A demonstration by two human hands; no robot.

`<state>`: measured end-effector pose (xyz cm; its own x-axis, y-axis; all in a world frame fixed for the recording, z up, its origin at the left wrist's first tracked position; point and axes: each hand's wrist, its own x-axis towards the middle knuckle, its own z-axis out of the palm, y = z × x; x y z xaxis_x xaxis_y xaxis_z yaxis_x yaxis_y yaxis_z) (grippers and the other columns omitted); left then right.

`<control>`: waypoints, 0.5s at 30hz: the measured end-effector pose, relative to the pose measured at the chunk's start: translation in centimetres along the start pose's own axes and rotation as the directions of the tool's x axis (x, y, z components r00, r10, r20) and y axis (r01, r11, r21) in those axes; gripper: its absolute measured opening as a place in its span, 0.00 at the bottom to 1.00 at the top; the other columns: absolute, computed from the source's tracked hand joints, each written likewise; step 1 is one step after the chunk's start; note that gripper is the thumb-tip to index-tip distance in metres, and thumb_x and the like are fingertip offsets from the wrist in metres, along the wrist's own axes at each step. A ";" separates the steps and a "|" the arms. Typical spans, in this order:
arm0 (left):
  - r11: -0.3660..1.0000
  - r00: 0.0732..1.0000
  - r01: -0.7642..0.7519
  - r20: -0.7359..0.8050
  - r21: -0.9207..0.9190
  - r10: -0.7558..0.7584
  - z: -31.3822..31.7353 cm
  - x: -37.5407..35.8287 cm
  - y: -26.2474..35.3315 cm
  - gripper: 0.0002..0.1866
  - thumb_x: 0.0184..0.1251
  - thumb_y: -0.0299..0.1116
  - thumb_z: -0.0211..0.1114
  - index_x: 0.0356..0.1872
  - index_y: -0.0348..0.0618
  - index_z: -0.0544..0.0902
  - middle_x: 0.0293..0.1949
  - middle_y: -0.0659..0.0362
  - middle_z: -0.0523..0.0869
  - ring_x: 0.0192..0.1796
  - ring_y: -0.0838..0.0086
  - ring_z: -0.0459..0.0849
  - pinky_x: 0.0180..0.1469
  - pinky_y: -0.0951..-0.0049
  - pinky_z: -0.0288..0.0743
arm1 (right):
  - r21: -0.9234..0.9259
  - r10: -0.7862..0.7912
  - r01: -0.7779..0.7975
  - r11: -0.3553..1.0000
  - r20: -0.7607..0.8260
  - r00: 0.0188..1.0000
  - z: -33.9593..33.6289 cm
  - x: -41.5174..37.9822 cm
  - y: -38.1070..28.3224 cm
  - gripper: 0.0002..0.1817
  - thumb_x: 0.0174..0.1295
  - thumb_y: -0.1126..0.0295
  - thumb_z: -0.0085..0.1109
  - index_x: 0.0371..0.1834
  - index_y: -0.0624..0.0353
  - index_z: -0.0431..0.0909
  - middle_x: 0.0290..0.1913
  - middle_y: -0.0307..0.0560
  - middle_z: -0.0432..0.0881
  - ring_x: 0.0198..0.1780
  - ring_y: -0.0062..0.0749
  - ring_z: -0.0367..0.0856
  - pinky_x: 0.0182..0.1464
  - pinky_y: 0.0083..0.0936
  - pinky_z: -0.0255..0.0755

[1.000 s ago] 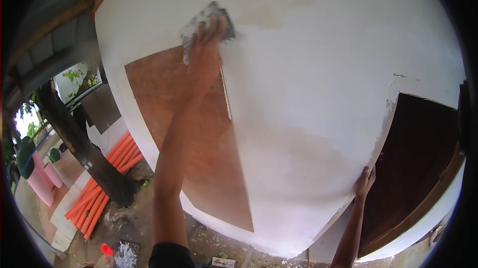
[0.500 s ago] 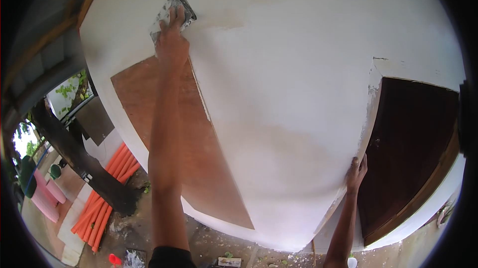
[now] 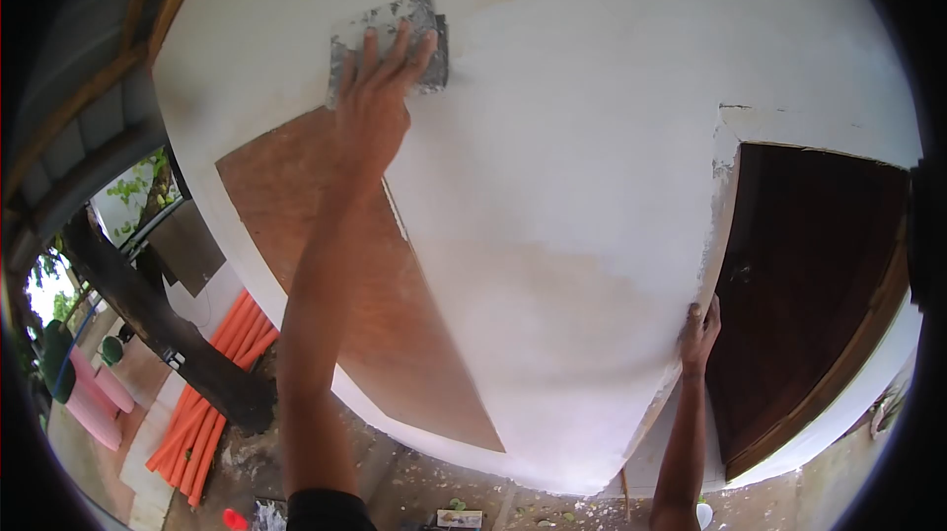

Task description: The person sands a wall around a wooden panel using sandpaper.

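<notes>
My left hand (image 3: pixel 375 102) is raised high against the white wall (image 3: pixel 562 156). Under its spread fingers, a flat grey plate (image 3: pixel 385 18) smeared with white is held to the wall, a dark strip showing along its right side. Just below is the upper corner of a brown panel (image 3: pixel 345 265) set in the wall. Lower right, my right hand (image 3: pixel 698 336) grips the wall edge (image 3: pixel 712 245) beside a dark brown door panel (image 3: pixel 809 304). Its thumb lies at the white face, its fingers toward the recess. Chipped coating runs along that edge.
Orange pipes (image 3: pixel 212 398) lie stacked at lower left beside a dark tree trunk (image 3: pixel 163 319). Pink planters (image 3: pixel 94 408) stand farther left. A roof overhang (image 3: pixel 69 107) crosses the upper left. White flecks and small debris lie on the ground (image 3: pixel 404 482) below.
My left hand and the grey plate have moved right along the wall, and the plate has turned more upright. My right hand stays on the wall edge. The view has shifted slightly.
</notes>
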<state>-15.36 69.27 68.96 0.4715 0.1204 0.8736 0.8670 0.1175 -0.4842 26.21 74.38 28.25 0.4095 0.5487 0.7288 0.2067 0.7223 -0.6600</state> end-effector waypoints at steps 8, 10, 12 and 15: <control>0.998 0.998 -0.057 0.015 0.029 0.056 0.0 -0.5 -1.1 0.40 0.61 0.13 0.58 0.75 0.60 0.73 0.76 0.61 0.72 0.77 0.46 0.68 0.74 0.42 0.67 | -0.032 -0.011 0.012 0.999 0.004 1.000 0.1 -0.1 0.8 0.32 0.72 0.46 0.56 0.54 0.71 0.76 0.41 0.49 0.76 0.42 0.33 0.74 0.46 0.31 0.70; 0.999 1.000 -0.028 0.015 0.042 0.027 0.4 -0.5 -2.1 0.39 0.62 0.13 0.57 0.75 0.59 0.73 0.76 0.61 0.72 0.77 0.46 0.67 0.74 0.42 0.67 | -0.029 -0.043 0.044 0.999 0.004 0.999 0.1 0.1 0.4 0.32 0.72 0.45 0.55 0.54 0.71 0.77 0.41 0.48 0.76 0.42 0.33 0.74 0.46 0.30 0.70; 0.999 0.999 0.044 0.030 -0.017 -0.044 0.5 -0.1 -2.7 0.39 0.61 0.13 0.57 0.75 0.59 0.73 0.76 0.62 0.73 0.76 0.45 0.68 0.74 0.43 0.68 | -0.026 -0.020 0.020 0.999 0.009 1.000 0.1 -0.2 0.5 0.33 0.72 0.43 0.55 0.54 0.71 0.77 0.42 0.48 0.76 0.42 0.33 0.74 0.45 0.30 0.70; 0.998 1.000 0.008 0.023 -0.070 -0.007 0.1 -0.4 -0.4 0.39 0.62 0.13 0.56 0.74 0.60 0.74 0.75 0.63 0.73 0.75 0.46 0.70 0.73 0.45 0.68 | -0.037 0.031 -0.031 0.999 0.014 0.999 -0.1 -0.4 1.2 0.35 0.71 0.40 0.55 0.55 0.70 0.77 0.42 0.48 0.77 0.43 0.33 0.75 0.45 0.31 0.69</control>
<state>-15.96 69.30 68.78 0.4619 0.1426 0.8754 0.8801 0.0490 -0.4723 26.35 74.97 27.19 0.4033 0.5769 0.7103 0.2272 0.6888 -0.6884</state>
